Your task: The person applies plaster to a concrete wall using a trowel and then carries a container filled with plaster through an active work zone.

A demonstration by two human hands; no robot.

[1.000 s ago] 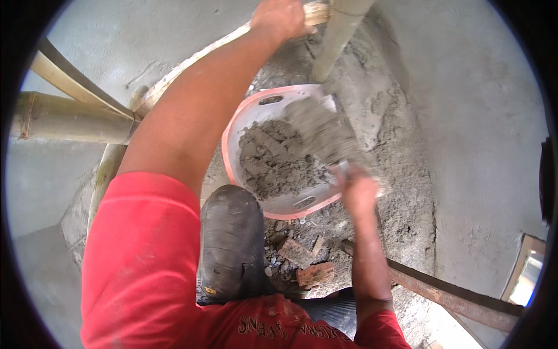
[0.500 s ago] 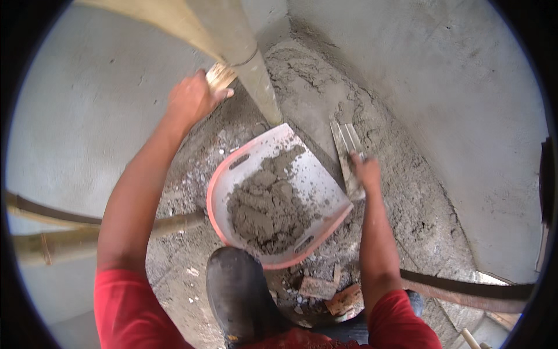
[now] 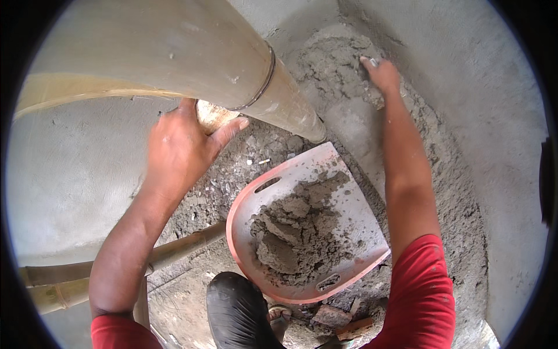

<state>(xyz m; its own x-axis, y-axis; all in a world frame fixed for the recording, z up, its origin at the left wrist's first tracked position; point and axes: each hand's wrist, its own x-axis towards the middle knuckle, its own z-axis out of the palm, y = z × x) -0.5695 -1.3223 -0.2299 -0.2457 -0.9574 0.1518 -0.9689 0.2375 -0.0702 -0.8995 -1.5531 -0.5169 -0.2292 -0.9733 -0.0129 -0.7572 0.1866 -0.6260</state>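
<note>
My left hand is closed around the end of a pale piece of wood, beside a thick bamboo pole. My right hand reaches to the far mortar bed by the corner. Its fingers are closed on the plastering trowel it held a moment earlier; only a small grey bit shows at the fingers, and hand and forearm hide the rest. Between my arms sits a white, orange-edged mortar pan with slotted handholds. A heap of wet grey mortar lies in it.
Grey plastered walls meet at the far corner. More bamboo poles lie at lower left. Broken bricks and rubble are near my dark-clad knee. The bamboo pole stands close to the pan's far edge.
My right hand has moved from beside the pan to the far mortar bed. My view has shifted, so the bamboo pole looms larger and the pan sits lower right. The left hand keeps its grip.
</note>
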